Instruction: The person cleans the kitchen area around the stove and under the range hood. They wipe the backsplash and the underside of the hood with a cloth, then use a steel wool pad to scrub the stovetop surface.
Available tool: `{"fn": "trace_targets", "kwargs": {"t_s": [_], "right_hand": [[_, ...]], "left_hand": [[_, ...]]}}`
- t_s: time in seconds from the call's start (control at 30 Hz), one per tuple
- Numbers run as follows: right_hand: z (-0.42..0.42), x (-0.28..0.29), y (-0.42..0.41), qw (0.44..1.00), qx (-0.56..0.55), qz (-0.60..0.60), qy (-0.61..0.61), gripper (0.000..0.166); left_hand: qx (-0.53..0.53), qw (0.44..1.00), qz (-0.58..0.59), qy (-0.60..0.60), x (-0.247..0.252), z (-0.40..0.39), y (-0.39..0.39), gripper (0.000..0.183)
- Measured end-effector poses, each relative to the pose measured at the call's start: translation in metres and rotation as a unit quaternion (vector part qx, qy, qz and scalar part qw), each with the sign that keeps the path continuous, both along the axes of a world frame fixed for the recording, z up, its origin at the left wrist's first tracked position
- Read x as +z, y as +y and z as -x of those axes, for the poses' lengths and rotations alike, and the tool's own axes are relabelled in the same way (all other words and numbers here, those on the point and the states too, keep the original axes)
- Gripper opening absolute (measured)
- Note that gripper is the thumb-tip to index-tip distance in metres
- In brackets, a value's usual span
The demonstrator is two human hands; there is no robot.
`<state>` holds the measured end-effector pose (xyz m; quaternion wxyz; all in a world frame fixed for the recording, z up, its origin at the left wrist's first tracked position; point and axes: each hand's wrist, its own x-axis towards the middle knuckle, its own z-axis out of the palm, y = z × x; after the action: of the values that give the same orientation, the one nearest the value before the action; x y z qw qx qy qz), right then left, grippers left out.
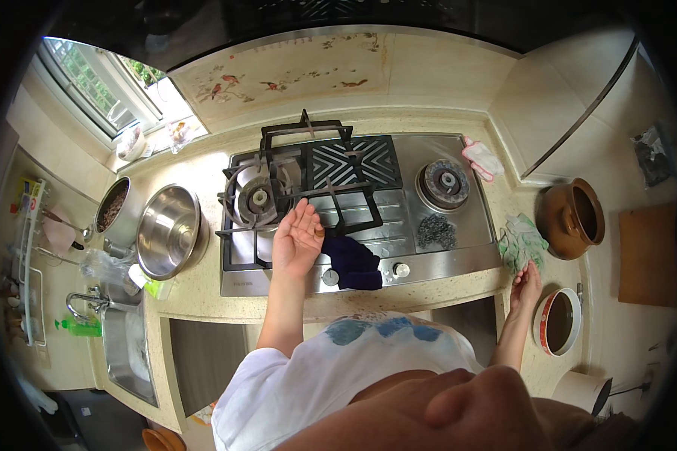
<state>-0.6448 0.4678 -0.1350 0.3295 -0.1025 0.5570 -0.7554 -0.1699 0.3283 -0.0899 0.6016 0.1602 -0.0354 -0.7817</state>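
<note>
My left hand [297, 241] is raised palm up before the left burner [259, 197], its fingers apart and nothing plainly held. A dark navy cloth [358, 265] lies just right of it, over the front of the steel gas hob [429, 265]. Black pan supports [372, 211] sit over the hob's left half and middle, one resting at a tilt. At the right, the fingers of my right hand [526, 286] close on the lower edge of a crumpled green and white cloth [522, 242]. Bare of any support, the right burner [444, 180] has a dark metal scourer [437, 231] in front.
A brown pot [575, 220] and a round red and white container [558, 322] stand right. Left are a steel bowl [169, 231], a pot with dark contents [113, 208] and the sink [127, 344]. A pink-edged white cloth [482, 159] lies behind the hob, under the range hood [338, 14].
</note>
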Motion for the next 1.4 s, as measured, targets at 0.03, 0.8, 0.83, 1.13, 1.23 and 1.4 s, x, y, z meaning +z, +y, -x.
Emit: {"fn": "trace_targets", "kwargs": {"t_s": [0.03, 0.8, 0.83, 1.13, 1.23, 1.4], "right_hand": [[-0.004, 0.002, 0.006, 1.0, -0.01, -0.003, -0.003, 0.023], [0.034, -0.016, -0.04, 0.999, 0.004, 0.036, -0.033, 0.029], [0.037, -0.019, -0.043, 0.999, 0.002, 0.032, -0.04, 0.028], [0.053, -0.046, -0.066, 0.994, 0.021, 0.036, -0.105, 0.024], [0.063, -0.049, -0.067, 0.999, 0.011, 0.008, -0.051, 0.02], [0.089, -0.06, -0.072, 0.985, 0.024, -0.003, 0.171, 0.012]], "left_hand": [[-0.009, 1.0, -0.001, 0.005, 0.0, 0.001, -0.003, 0.026], [0.038, 0.999, -0.003, -0.028, 0.01, 0.024, 0.001, 0.025], [0.043, 0.998, -0.001, -0.035, 0.011, 0.025, 0.003, 0.025], [0.074, 0.994, -0.026, -0.071, 0.022, 0.048, 0.028, 0.023], [0.072, 0.994, -0.03, -0.08, 0.023, 0.063, 0.026, 0.023], [0.048, 0.993, -0.039, -0.103, 0.025, 0.099, 0.015, 0.022]]}}
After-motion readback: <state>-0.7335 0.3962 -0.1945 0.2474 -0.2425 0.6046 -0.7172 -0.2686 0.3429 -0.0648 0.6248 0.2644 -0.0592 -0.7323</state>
